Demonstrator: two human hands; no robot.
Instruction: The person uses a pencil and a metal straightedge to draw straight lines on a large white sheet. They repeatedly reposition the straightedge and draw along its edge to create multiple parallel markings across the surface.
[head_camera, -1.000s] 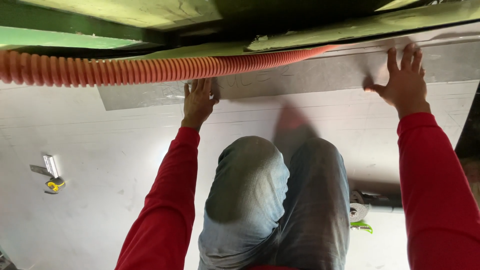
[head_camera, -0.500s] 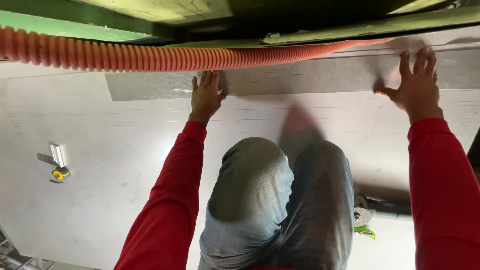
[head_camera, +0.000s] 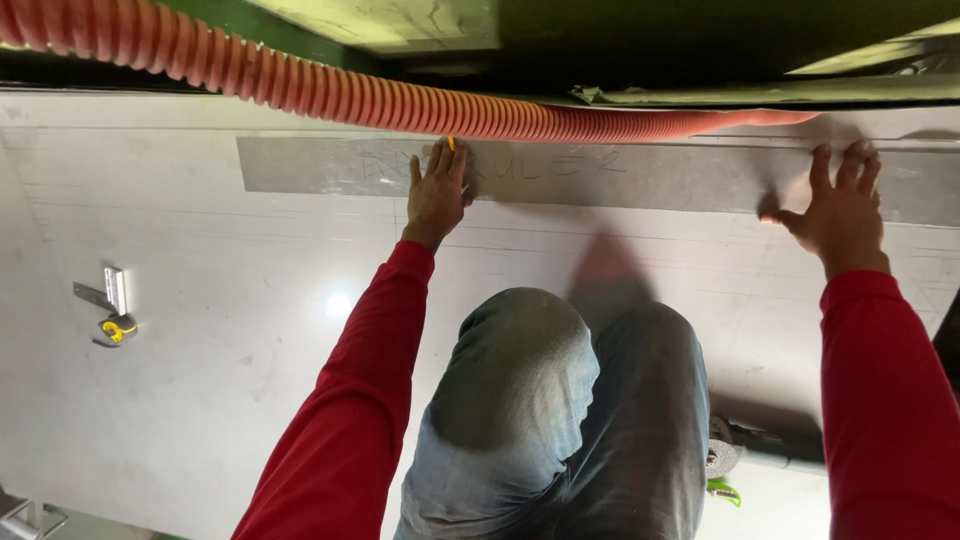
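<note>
I see both hands pressed flat on a long grey metal strip (head_camera: 620, 175) that lies across the far part of a large pale sheet (head_camera: 200, 300), just below an orange corrugated hose (head_camera: 400, 100). The left hand (head_camera: 437, 190) rests near the strip's middle, fingers mostly together, with what looks like a yellow pencil tip poking out above them (I cannot tell how it is gripped). The right hand (head_camera: 838, 212) is spread wide on the strip further right, holding nothing.

I judge the strip to be laid in place and steadied, with faint scribbled marks already on its face; whether any new line is drawn along it I cannot tell, so marking seems to be the part in hand.

No containers show. A small metal square with a yellow tape measure (head_camera: 112, 312) lies well apart on the left, and my jeans-clad knees (head_camera: 560, 400) fill the foreground.
</note>
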